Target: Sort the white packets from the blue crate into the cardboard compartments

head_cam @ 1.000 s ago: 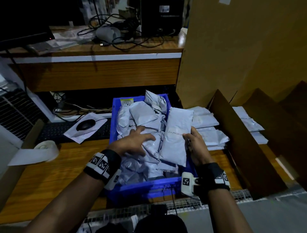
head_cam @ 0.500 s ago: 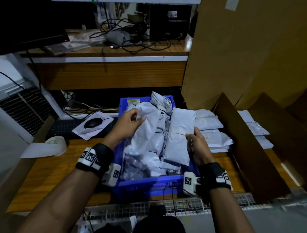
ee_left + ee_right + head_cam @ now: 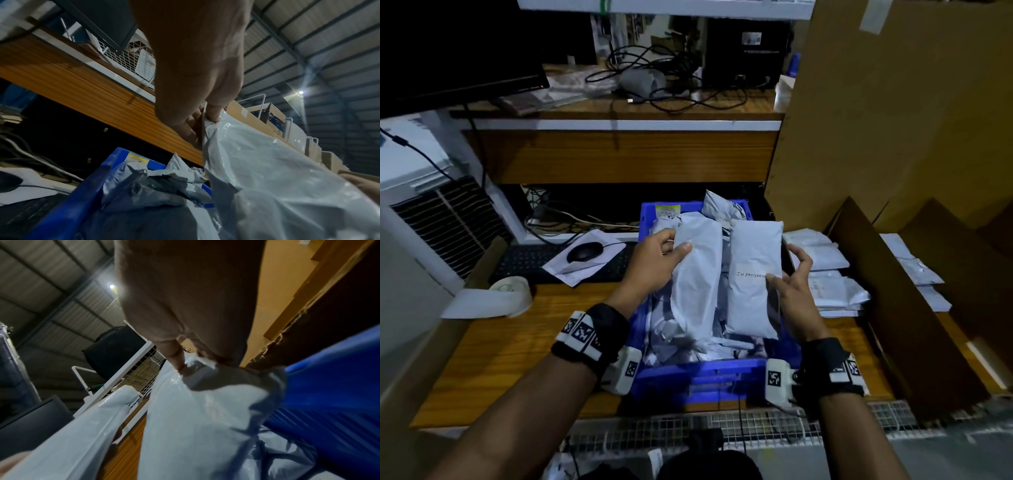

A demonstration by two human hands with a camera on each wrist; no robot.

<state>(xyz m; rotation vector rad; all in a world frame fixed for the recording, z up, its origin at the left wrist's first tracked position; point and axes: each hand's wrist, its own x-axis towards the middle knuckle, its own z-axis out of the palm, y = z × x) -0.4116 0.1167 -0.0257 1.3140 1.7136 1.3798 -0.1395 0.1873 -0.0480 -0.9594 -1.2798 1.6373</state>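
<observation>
Packets of white plastic fill the blue crate [image 3: 698,377], which sits on the wooden worktop [image 3: 493,349]. Two of them are lifted above the pile. The left hand [image 3: 654,263] pinches the upper edge of the left packet [image 3: 697,274] between thumb and fingers; the left wrist view shows that grip closed on a gathered corner. The right packet [image 3: 753,277], with handwriting that seems to read "IN PROGRESS", stands just right of the first and over the crate's right side. The right hand [image 3: 791,294] holds its right edge, thumb on the front face and fingers curled behind.

Right of the crate, the nearest cardboard compartment [image 3: 856,260] already holds a stack of flat packets [image 3: 825,277]. A further compartment beyond the divider holds more packets [image 3: 914,270]. Left of the crate lie a black mouse [image 3: 585,250] on a sheet of paper, a keyboard [image 3: 530,260], and a roll of white tape [image 3: 512,294].
</observation>
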